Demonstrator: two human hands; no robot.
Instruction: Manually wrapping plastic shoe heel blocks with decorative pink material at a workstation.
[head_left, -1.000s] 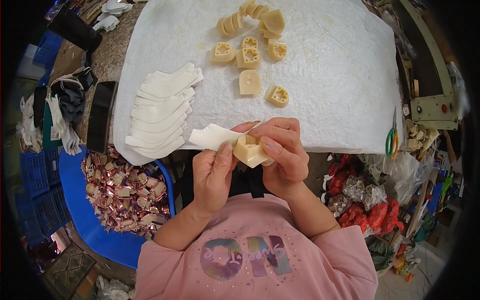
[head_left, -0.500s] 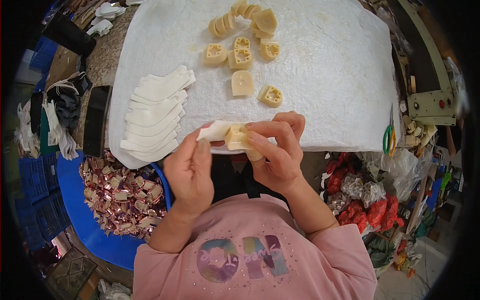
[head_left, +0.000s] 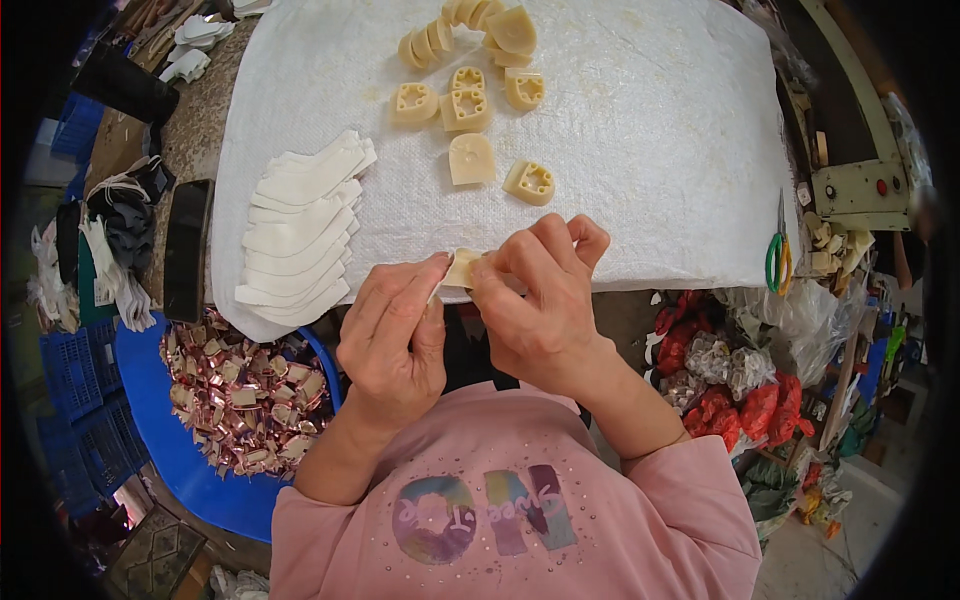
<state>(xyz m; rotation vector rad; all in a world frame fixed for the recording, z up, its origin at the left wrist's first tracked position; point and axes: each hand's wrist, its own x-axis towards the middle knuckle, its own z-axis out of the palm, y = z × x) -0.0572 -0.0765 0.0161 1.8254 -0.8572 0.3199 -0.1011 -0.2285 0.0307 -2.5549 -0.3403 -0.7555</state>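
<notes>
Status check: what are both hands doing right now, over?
Left hand and right hand both pinch one cream plastic piece with white paper at the cloth's near edge. White paper stack left of them. Nothing blocking.

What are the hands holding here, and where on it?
Both hands, left and right, pinch a small cream plastic piece by its edges between the fingertips; any wrapping is hidden.

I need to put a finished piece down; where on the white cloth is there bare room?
The white cloth is bare on its whole right half, from the cream plastic pieces across to the green scissors. A narrow strip runs between those pieces and the white paper stack. The left side is crowded.
</notes>
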